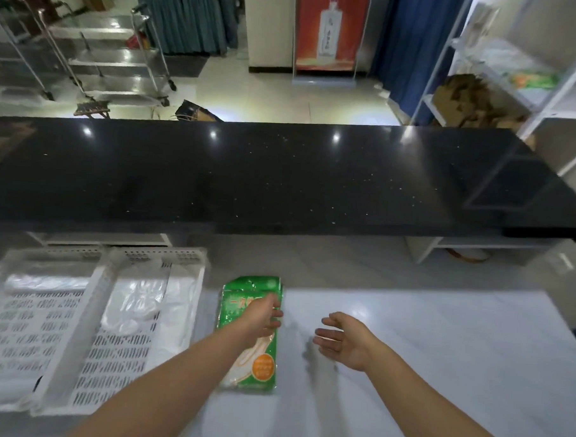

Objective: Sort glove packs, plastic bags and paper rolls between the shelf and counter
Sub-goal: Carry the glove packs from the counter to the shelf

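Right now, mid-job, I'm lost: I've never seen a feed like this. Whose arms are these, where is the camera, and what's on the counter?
There is no machine here. These are a person's two bare arms, seen by one wide-angle camera worn on their head, looking forward and down. The left hand lies on a green glove pack, which rests flat on the white counter. Its fingers reach the pack's right edge, but I cannot tell whether they grip it. The right hand is open and holds nothing. On the left sits a white perforated tray with clear plastic bags in it. Beyond lies a black countertop, and at far right a white shelf.
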Demonstrator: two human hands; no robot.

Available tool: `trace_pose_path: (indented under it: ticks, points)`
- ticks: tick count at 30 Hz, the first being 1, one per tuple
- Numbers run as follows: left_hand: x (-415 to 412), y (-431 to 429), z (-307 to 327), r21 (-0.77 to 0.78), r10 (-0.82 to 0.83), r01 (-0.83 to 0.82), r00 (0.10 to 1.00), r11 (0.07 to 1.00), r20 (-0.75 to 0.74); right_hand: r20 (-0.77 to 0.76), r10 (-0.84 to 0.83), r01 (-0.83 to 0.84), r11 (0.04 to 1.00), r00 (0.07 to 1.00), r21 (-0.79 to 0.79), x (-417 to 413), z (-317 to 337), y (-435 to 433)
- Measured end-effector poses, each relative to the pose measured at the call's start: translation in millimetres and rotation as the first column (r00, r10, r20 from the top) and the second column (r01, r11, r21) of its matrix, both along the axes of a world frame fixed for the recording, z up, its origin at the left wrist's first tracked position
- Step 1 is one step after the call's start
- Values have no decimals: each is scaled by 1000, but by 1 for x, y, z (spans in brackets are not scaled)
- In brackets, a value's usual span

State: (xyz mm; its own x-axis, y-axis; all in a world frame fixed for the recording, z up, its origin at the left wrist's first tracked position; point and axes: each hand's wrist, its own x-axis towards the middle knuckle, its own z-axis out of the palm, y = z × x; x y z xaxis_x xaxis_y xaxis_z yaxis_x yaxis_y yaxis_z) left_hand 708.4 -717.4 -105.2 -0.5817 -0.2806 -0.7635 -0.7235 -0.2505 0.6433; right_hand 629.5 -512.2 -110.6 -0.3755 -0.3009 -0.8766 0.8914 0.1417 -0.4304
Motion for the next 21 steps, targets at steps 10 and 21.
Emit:
trace_pose_path:
  ticks: [10,21]
  points:
    - [-40,132,17,71,-145,143,989,987,32,-32,-233,231,972,972,-51,0,15,161]
    - [-87,393,22,133,-336,329,942,935,29,-106,-367,360,929,924,-84,-24,27,427]
